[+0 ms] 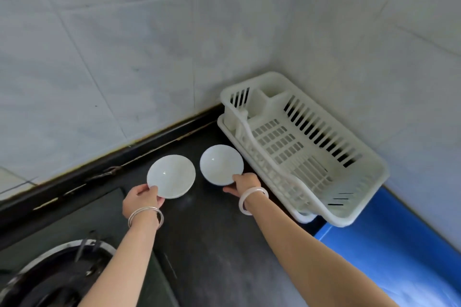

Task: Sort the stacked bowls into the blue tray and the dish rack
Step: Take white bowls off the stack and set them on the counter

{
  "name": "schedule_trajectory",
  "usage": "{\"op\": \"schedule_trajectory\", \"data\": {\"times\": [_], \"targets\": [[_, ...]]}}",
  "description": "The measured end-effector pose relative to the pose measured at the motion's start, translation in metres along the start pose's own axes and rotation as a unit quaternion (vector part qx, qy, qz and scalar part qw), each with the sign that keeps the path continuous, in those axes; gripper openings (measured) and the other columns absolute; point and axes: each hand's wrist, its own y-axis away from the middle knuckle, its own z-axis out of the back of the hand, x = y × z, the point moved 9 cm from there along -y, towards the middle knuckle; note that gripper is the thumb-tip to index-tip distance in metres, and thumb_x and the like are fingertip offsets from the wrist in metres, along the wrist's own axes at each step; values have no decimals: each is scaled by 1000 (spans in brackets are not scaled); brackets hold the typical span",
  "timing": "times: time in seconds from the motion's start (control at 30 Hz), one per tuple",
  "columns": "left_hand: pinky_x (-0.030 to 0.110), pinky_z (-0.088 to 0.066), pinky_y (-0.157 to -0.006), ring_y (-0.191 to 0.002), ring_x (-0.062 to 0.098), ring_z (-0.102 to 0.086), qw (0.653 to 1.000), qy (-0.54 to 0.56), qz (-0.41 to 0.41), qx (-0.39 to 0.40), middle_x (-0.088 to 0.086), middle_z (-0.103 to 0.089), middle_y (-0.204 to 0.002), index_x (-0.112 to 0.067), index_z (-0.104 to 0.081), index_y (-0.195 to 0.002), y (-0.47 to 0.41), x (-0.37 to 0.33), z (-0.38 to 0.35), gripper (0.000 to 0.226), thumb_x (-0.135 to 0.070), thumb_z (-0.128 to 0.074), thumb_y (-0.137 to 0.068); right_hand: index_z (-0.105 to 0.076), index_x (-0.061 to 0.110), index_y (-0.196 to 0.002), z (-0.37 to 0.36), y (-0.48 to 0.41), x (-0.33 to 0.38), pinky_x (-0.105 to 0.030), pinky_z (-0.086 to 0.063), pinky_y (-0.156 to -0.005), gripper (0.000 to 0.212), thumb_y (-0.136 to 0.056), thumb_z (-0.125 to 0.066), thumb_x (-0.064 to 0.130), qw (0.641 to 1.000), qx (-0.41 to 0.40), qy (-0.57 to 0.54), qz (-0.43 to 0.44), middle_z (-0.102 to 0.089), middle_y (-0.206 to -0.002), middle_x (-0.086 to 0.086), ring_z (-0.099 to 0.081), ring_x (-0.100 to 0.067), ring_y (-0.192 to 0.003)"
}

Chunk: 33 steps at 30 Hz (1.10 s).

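Note:
Two white bowls are on the black counter in the head view. My left hand (pixel 142 198) grips the near rim of the larger bowl (pixel 172 176). To its right, my right hand (pixel 243 182) grips the near rim of the smaller bowl (pixel 220 163). The white plastic dish rack (pixel 311 157) stands in the corner, just right of the smaller bowl, with nothing in it. The blue tray (pixel 389 244) lies at the right, near side of the rack, and only part of it shows.
Tiled walls (pixel 124 45) meet in a corner behind the rack. A gas stove with a round burner (pixel 57 274) sits at the lower left. The black counter (pixel 212 244) runs between the stove and the blue tray.

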Motion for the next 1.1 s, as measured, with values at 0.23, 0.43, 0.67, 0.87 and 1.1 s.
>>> {"op": "schedule_trajectory", "data": {"times": [0.23, 0.43, 0.67, 0.87, 1.1], "targets": [[29, -54, -68, -94, 30, -65, 998, 67, 8, -12, 15, -65, -106, -13, -61, -93, -11, -4, -12, 21, 3, -60, -80, -48, 1, -105, -30, -23, 8, -27, -55, -59, 20, -85, -52, 0, 999, -4, -52, -16, -61, -115, -21, -62, -22, -63], [38, -53, -88, -102, 23, -61, 994, 97, 7, 56, 4, -60, -109, -14, -56, -117, -15, 8, -22, 29, -8, -54, -88, -45, 11, -131, -33, -23, 4, -32, -57, -62, 44, -89, -58, 15, 996, 21, -81, -5, -61, -92, -11, -65, -23, -74], [31, -53, -75, -96, 25, -64, 984, 166, 23, 67, 6, -62, -106, -14, -56, -121, -12, 16, -29, 35, -6, -51, -88, -47, 22, -133, -31, -18, 7, -31, -59, -72, 55, -84, -60, -1, 979, 6, -199, 32, -54, -126, -12, -66, -22, -78], [32, -55, -78, -93, 22, -64, 979, 192, 37, 53, 3, -62, -103, -15, -56, -118, -15, 12, -42, 32, -5, -52, -88, -45, 20, -135, -44, -27, 23, -32, -57, -77, 58, -84, -60, -2, 978, -18, -206, 38, -56, -128, -14, -67, -25, -88], [33, -54, -80, -98, 23, -63, 976, 209, 41, 54, 3, -59, -110, -15, -55, -120, -22, 4, -53, 32, -6, -53, -89, -45, 18, -135, -63, -39, 45, -27, -56, -72, 53, -88, -55, -2, 975, 0, -216, 55, -57, -126, -19, -67, -25, -78]]}}
